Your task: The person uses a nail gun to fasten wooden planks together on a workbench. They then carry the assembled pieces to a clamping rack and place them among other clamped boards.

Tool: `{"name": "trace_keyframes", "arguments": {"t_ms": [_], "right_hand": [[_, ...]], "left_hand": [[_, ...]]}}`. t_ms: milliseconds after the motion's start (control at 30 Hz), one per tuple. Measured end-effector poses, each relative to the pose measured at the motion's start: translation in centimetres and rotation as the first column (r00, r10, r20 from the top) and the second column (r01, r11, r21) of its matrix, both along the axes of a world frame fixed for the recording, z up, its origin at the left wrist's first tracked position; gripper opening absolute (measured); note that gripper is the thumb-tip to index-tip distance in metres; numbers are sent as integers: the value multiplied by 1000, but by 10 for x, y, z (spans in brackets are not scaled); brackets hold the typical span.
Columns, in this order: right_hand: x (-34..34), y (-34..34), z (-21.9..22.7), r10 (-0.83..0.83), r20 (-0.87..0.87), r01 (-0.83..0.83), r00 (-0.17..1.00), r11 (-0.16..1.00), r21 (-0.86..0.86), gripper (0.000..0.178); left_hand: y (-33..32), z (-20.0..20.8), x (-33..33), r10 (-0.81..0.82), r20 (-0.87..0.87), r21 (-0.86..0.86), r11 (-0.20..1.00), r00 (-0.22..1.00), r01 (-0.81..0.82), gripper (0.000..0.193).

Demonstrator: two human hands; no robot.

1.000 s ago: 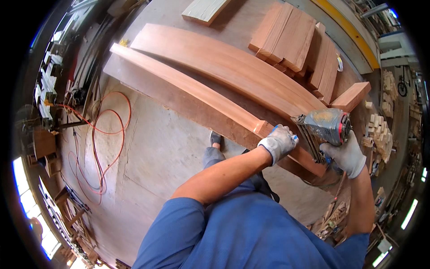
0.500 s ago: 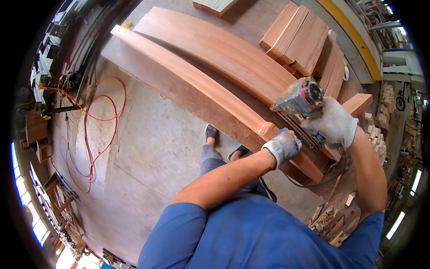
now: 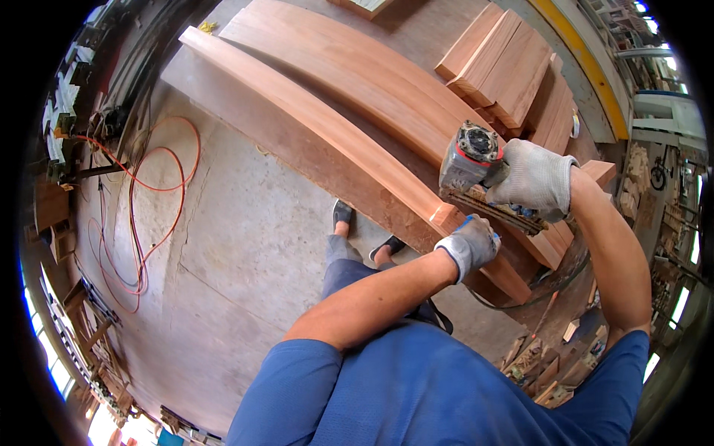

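A long reddish wooden beam [image 3: 312, 126] runs from the upper left down to the right, with a wider plank [image 3: 349, 67] lying beside it. My right hand [image 3: 537, 178], in a grey work glove, grips a grey nail gun [image 3: 470, 160] held over the near end of the beam. The gun's long magazine [image 3: 494, 209] points right. My left hand [image 3: 470, 244], also gloved, rests closed on the beam's near end just below the gun, with something blue showing at its fingers.
Stacked short boards [image 3: 513, 63] lie at the upper right. An orange hose [image 3: 141, 201] loops over the concrete floor at the left, by a cluttered workbench [image 3: 67, 126]. Wood offcuts [image 3: 550, 357] litter the lower right. My feet [image 3: 364, 234] stand by the beam.
My right hand has lifted the nail gun up and to the left, from the beam's end to above it. My left hand has stayed on the beam's end.
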State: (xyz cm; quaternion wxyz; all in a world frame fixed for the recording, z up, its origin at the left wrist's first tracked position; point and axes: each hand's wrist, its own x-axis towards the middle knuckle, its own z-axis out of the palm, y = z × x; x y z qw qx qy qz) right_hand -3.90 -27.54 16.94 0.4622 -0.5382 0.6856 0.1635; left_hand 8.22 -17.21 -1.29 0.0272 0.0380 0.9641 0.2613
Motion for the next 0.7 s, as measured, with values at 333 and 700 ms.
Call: {"name": "trace_keyframes", "arguments": {"t_ms": [333,700], "right_hand": [[-3,-12,-18,170,-52,-166,984,983,72,33],[14,-32,-11,144,-82,-123,986,968,221,42]], "left_hand": [[4,-4,1,24,-35,6,1000,999,-24,12],[1,2,4,11,-38,-1,1000,999,-11,14]]}}
